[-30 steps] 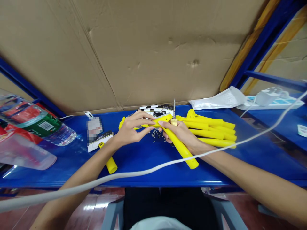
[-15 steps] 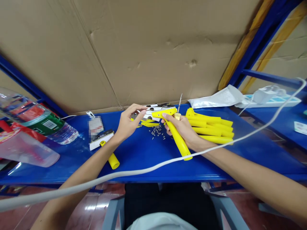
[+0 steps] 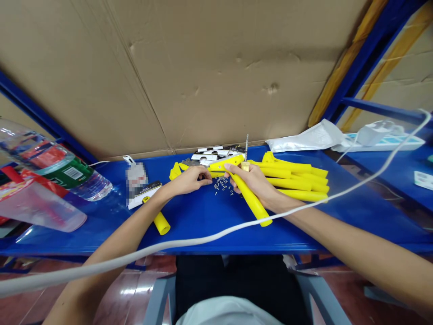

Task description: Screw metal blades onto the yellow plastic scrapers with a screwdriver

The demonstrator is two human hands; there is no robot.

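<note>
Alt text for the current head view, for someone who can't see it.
The right hand grips a yellow handle and a thin-shafted tool above a blue table; the left hand is beside small scattered parts. More yellow handles lie at right.

Bright yellow handle (image 3: 252,198) at centre; solid blue tabletop (image 3: 203,214) across the middle; brown cardboard (image 3: 219,67) above; green bottle label (image 3: 61,174), left.

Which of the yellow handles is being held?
The handle slanting across the middle: the right hand grips it, while the pile to its right and the lone handle to its left lie on the table.
</note>
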